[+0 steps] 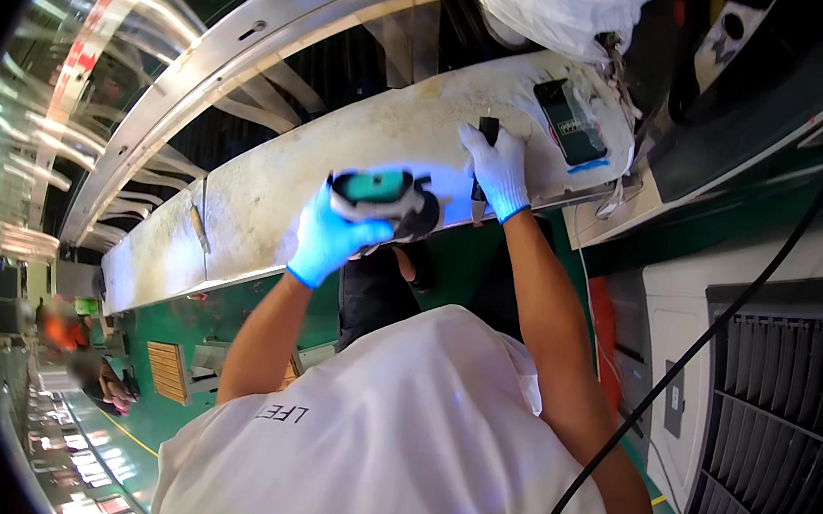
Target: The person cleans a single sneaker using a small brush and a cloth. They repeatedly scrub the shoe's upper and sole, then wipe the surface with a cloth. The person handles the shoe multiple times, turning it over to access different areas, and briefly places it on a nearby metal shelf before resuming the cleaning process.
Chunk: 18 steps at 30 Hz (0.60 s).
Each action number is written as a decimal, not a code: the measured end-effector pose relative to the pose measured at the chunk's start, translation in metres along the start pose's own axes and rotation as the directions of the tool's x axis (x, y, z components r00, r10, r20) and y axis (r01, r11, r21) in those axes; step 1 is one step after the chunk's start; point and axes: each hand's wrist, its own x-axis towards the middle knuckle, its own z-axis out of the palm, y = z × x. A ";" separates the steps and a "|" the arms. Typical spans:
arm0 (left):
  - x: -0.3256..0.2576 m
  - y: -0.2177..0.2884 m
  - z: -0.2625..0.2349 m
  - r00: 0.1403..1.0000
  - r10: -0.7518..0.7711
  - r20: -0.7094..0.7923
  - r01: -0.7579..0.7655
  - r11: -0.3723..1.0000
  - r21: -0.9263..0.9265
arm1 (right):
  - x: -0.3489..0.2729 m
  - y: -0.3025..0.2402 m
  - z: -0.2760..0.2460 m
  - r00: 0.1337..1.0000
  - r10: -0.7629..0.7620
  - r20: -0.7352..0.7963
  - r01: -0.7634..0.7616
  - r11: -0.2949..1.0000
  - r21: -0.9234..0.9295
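My left hand [326, 234], in a white glove tinted blue by light, is closed around a dark shoe with a green inside [376, 187]; grey and white parts show on its right. It is held up over the near edge of the long worn bench [270, 179]. My right hand [501, 170], also gloved, grips a short black bar-like tool [488, 128] that stands out above and below the fingers. Its kind cannot be made out. A blue glow lies on the bench between the hands.
A dark phone [570, 122] lies on the bench right of my right hand, beside a small blue piece [589, 166]. A white bag [564, 9] is behind it. Metal rails [239, 37] run along the far side. A black cable [689, 358] hangs at right. Blurred people [102, 381] are far left.
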 end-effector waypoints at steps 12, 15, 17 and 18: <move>0.056 0.001 -0.020 0.982 -0.142 0.125 0.013 0.712 0.702 | -0.033 -0.016 0.016 0.943 0.155 0.296 0.014 0.868 -0.496; 0.069 0.007 -0.026 0.961 -0.247 0.127 0.123 0.789 0.602 | -0.043 -0.017 0.023 0.926 0.061 0.373 0.225 0.703 -0.675; 0.070 0.006 -0.028 0.955 -0.260 0.143 0.127 0.794 0.595 | -0.042 -0.015 0.026 0.923 0.093 0.373 0.233 0.638 -0.734; 0.070 0.005 -0.029 0.952 -0.266 0.151 0.129 0.796 0.591 | -0.040 -0.015 0.027 0.923 0.096 0.374 0.241 0.614 -0.752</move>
